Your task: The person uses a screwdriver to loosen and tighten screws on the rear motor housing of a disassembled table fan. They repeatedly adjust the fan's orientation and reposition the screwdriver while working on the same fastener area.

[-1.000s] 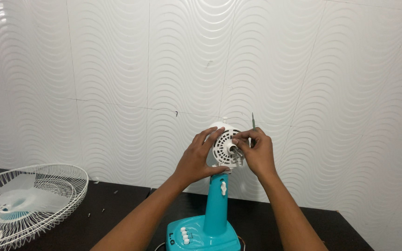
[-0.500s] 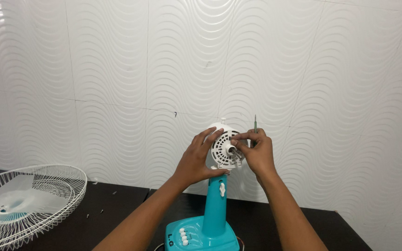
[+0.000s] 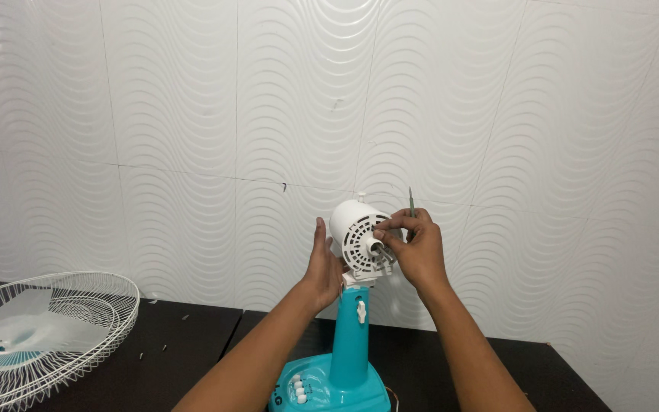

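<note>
Between both hands: white round plastic fan motor housing atop teal stand. Left hand fingers cupped against housing's side. Right hand fingers pinched thin screwdriver, touching housing's front. White wire fan guard well left, on dark table.

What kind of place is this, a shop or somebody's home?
Probably a small repair bench. A stripped teal fan stand sits on a dark table, its wire guard set aside, against a white wavy-tiled wall.
</note>
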